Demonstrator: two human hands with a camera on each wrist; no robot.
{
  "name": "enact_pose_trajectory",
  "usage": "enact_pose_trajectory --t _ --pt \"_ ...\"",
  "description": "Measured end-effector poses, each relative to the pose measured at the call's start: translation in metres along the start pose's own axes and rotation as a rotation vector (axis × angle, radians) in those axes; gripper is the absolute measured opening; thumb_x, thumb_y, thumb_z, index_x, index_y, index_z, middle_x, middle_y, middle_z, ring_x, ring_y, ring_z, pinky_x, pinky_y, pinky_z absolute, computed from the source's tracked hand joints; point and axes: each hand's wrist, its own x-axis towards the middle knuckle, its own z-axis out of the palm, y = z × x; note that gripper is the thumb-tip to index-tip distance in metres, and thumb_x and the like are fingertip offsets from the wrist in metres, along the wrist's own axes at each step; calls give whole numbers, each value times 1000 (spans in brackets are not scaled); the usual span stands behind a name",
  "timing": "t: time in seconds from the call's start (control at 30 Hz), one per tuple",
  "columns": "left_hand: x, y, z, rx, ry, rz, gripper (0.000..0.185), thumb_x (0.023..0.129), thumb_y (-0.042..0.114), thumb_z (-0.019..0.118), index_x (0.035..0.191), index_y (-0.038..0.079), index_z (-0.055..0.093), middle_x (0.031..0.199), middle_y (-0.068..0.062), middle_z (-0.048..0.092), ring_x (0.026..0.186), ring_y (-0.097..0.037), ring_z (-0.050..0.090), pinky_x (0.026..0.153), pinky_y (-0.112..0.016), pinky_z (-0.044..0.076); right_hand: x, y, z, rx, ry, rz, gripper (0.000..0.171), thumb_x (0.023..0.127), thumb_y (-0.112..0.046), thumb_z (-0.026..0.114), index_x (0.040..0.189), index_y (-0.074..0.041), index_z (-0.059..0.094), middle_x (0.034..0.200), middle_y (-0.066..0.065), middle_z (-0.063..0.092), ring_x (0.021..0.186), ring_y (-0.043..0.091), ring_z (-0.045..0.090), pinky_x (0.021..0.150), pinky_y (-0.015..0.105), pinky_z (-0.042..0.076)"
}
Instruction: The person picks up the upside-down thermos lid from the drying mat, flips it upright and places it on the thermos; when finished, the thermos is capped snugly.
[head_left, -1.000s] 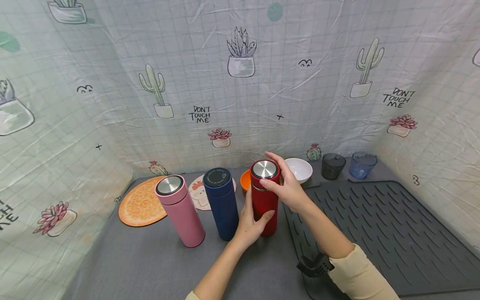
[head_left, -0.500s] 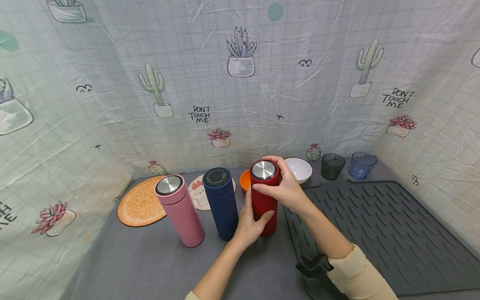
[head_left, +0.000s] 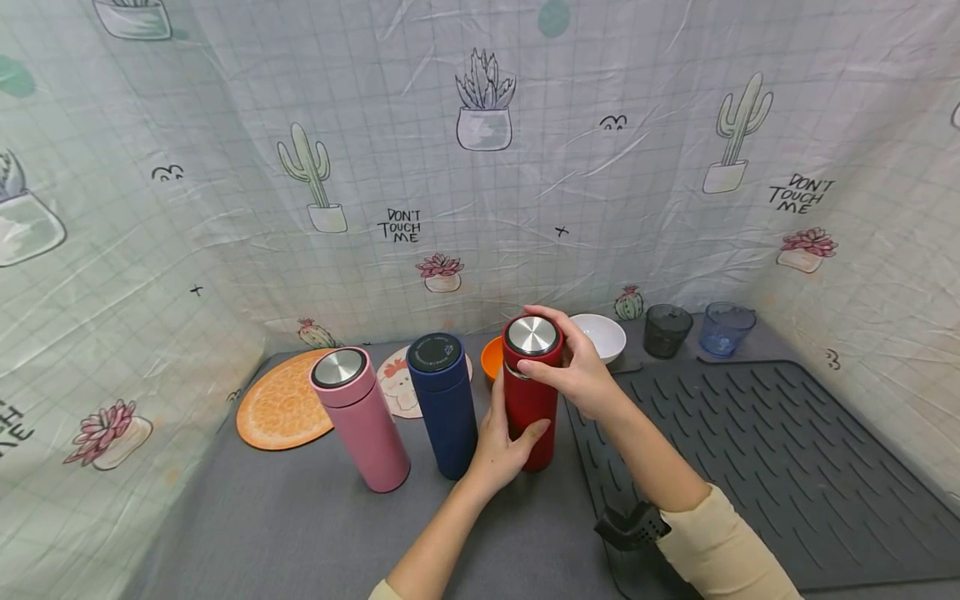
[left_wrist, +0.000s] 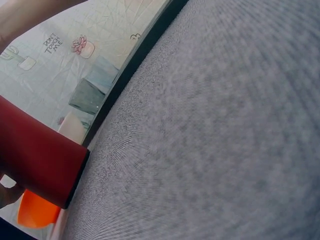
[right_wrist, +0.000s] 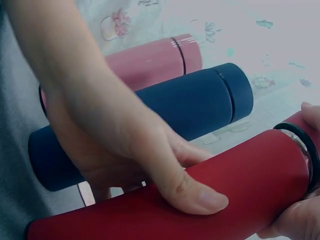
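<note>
A red thermos flask [head_left: 531, 404] stands upright on the grey table. My left hand [head_left: 497, 454] grips its lower body, thumb across the front. Up at the top, my right hand [head_left: 579, 373] holds the silver-topped red lid [head_left: 533, 336] between thumb and fingers. A band of bare metal shows between lid and body; in the right wrist view the metal neck [right_wrist: 296, 139] and a dark ring appear there. Just left of the left hand is a blue thermos [head_left: 446, 417], and beyond it a pink thermos [head_left: 371, 437]; both are upright with lids on.
Behind the flasks lie a round orange-patterned mat [head_left: 281, 404] and a cartoon mat [head_left: 397, 385]. An orange bowl [head_left: 491, 357], a white bowl [head_left: 603, 337], a dark glass [head_left: 666, 332] and a blue glass [head_left: 726, 330] line the back. A ridged dark mat [head_left: 720, 467] covers the right side.
My right hand has turned on the lid, its thumb going left and then back right. The lid now sits slightly higher, with the metal band showing. The left hand stays put.
</note>
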Motion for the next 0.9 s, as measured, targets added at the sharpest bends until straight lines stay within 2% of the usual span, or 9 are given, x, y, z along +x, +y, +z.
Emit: enact_pose_trajectory --t 0.17,0.37,0.5,0.63,0.73,0.83,0.9 --pt "2 -24 4 -13 6 -15 90 85 15 65 146 28 1 133 -4 42 116 -18 46 95 -41 40 0 0 0 25 22 32 67 77 -5 71 134 -2 35 124 15 45 106 26 50 83 36 49" --pt "2 -28 4 -7 13 4 87 86 22 64 146 33 2 132 -1 43 116 -15 46 94 -39 41 3 -1 2 -51 69 75 70 74 -5 73 131 -4 32 123 13 43 105 29 50 83 39 48" --pt "2 -23 4 -4 15 4 87 85 17 65 146 30 4 131 -2 44 115 -16 47 94 -39 41 2 0 0 -69 26 41 65 81 -9 65 136 -3 30 125 15 42 104 27 50 83 38 47" --pt "0 -5 2 -11 9 17 85 85 9 64 146 19 6 130 -10 45 113 -22 48 94 -41 41 1 3 -4 -7 -21 -23 56 85 -10 54 136 1 33 123 19 45 103 26 52 84 35 48" --pt "-1 8 0 -15 -2 4 84 85 6 63 146 13 5 129 -13 45 113 -24 48 94 -41 41 1 6 -4 41 -3 -19 53 84 -10 60 131 1 37 121 16 46 102 24 53 83 33 49" --pt "-2 12 -1 -19 -11 -22 84 86 7 62 146 14 5 130 -12 44 114 -23 48 95 -40 40 1 6 -3 49 23 2 56 82 -12 66 127 0 35 118 14 46 102 23 52 81 34 50" --pt "-2 12 -1 -22 -12 -25 84 86 6 62 146 14 5 130 -12 44 115 -23 47 95 -40 40 1 6 -3 37 17 2 57 83 -12 64 128 1 32 119 15 44 103 24 51 81 34 50"
